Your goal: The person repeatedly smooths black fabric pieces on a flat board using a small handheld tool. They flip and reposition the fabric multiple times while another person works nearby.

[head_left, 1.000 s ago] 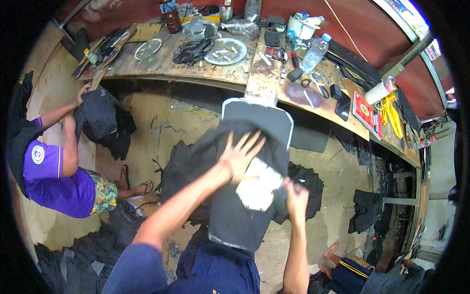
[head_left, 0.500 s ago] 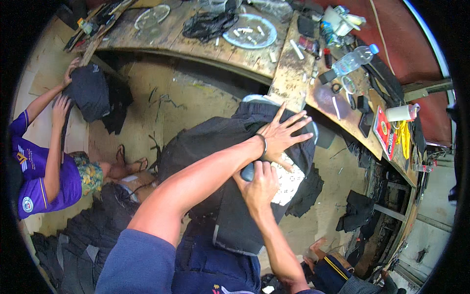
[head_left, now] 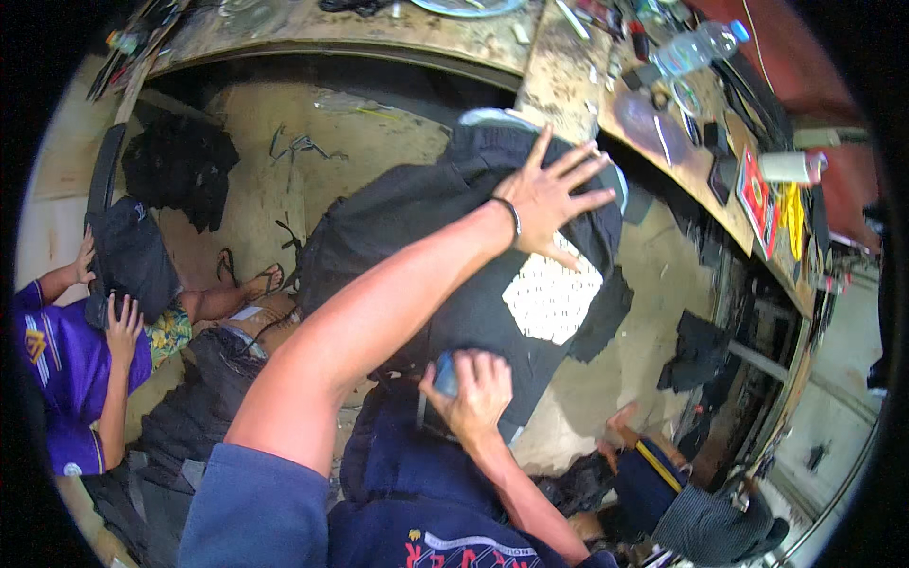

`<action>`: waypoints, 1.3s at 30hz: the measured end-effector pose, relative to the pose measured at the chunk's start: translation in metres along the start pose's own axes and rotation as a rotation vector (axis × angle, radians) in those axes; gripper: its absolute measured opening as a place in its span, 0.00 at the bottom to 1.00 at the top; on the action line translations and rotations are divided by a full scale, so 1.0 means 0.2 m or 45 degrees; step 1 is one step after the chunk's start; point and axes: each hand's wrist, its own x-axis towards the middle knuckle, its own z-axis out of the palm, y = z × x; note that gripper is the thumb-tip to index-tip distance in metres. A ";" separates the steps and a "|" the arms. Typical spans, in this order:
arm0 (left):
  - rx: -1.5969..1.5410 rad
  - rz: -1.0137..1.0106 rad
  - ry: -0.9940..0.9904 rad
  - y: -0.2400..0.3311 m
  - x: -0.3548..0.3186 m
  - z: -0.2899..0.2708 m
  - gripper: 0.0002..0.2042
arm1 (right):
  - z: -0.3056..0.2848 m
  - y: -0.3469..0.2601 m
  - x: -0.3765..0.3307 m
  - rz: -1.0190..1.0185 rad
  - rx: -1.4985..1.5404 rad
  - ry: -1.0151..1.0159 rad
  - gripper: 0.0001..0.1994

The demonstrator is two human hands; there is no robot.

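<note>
Resting, in the head view, the left hand (head_left: 552,204) with fingers splayed wide on a large, creased black cloth (head_left: 398,213). Wearing a thin dark bracelet (head_left: 516,222) at that wrist. Overlapping with the left thumb the far edge of a white, roughly hexagonal sheet (head_left: 554,298) with a dark repeating pattern, otherwise lying bare on the cloth, nearer the body than that thumb and beyond the right fingers. Holding in the curled fingers of the right hand (head_left: 480,390) a rounded blue object (head_left: 445,375), partly hidden and blurred; cannot tell full shape, nor any contact with the cloth below.

Can see, just beyond the left fingertips, the pale grey rounded end of a board (head_left: 492,117), and past that a stained wooden table (head_left: 549,80). Farther off, to the right of those fingertips, can see a clear plastic bottle with a blue cap (head_left: 696,55), a white cylinder (head_left: 788,168) and a bright yellow cloth (head_left: 790,222). Well left of both hands' fingers, can make out a co-worker in a purple shirt (head_left: 71,346), touching bundled black fabric (head_left: 133,248).
</note>
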 end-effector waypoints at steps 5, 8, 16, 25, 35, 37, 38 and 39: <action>-0.015 0.015 -0.035 -0.02 0.01 0.01 0.58 | -0.05 0.08 0.02 0.098 0.072 0.105 0.15; 0.113 -0.025 -0.064 0.03 0.02 -0.05 0.57 | 0.02 0.10 -0.08 0.212 -0.141 0.056 0.17; 0.002 0.125 0.009 0.30 -0.13 -0.06 0.57 | -0.14 0.05 -0.43 0.092 0.248 -0.254 0.20; 0.005 -0.031 -0.034 0.19 -0.11 0.06 0.58 | -0.11 0.23 -0.06 0.053 0.046 0.025 0.17; 0.037 -0.025 0.012 0.23 -0.13 0.01 0.57 | -0.20 0.31 -0.17 0.153 0.049 -0.225 0.17; 0.030 -0.025 0.218 0.26 -0.16 -0.01 0.55 | -0.35 0.25 -0.12 0.231 0.222 -0.482 0.17; 0.097 -0.024 0.261 0.28 -0.19 -0.03 0.53 | -0.43 0.26 -0.04 0.323 0.451 -0.293 0.21; 0.197 -0.063 0.312 0.31 -0.24 -0.05 0.51 | -0.52 0.29 0.04 0.493 0.642 -0.208 0.24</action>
